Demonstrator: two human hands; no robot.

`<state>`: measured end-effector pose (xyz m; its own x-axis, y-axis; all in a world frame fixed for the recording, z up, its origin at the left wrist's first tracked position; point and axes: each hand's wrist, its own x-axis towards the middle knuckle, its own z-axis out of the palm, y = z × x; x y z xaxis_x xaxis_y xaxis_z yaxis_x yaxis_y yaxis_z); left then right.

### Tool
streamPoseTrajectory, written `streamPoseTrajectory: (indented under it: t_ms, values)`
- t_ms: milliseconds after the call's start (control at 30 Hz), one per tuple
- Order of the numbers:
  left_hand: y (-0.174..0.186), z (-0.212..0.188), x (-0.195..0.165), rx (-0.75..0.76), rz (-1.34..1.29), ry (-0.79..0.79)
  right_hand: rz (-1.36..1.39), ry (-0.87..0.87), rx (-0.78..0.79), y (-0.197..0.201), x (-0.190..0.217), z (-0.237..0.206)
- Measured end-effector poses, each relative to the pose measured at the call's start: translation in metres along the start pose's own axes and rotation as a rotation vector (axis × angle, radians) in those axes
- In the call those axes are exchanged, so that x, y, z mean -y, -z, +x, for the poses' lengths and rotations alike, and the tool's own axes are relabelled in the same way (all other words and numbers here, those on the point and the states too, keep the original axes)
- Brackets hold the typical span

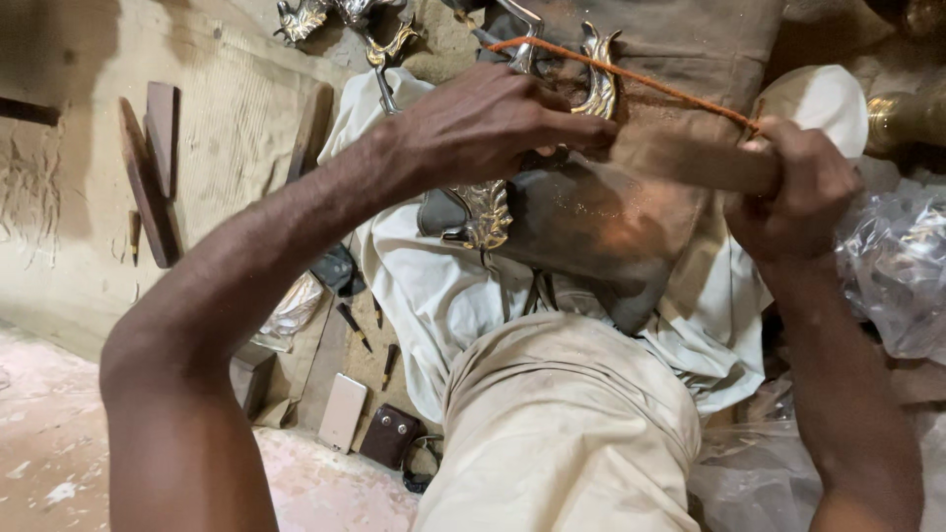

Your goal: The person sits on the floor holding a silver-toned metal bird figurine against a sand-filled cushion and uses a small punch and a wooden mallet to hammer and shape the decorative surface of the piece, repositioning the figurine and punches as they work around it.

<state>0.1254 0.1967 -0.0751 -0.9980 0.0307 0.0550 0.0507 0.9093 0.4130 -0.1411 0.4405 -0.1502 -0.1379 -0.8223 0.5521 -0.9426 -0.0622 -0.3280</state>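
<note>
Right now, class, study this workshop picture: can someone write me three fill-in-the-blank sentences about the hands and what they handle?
1. The right hand grips a ____ stick.
2. The cord stretched from the stick is ____ in colour.
3. The left hand rests on an ornate ____ casting.

Missing words: wooden; orange; metal

Crinkled clear plastic bag (892, 266) at right edge — second clear wrap (293, 307) lower left, on floor.

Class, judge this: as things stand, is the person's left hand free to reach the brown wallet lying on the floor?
Probably not: the left hand is busy gripping the brass piece, and the wallet lies well below it.
</note>
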Motion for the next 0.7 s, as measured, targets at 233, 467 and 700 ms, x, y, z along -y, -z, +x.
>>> streamPoseTrajectory:
  t_ms: [233,467,700]
  values:
    - [0.016,-0.004,0.006,-0.161,-0.25,0.043,0.036,-0.115,0.048,0.001,-0.006,-0.013]
    - [0.014,-0.003,0.011,-0.192,-0.109,-0.097,0.114,-0.05,-0.015,0.006,0.014,-0.006]
    - [-0.005,-0.019,0.011,-0.274,-0.215,0.059,0.025,0.148,0.04,0.006,0.002,0.032]
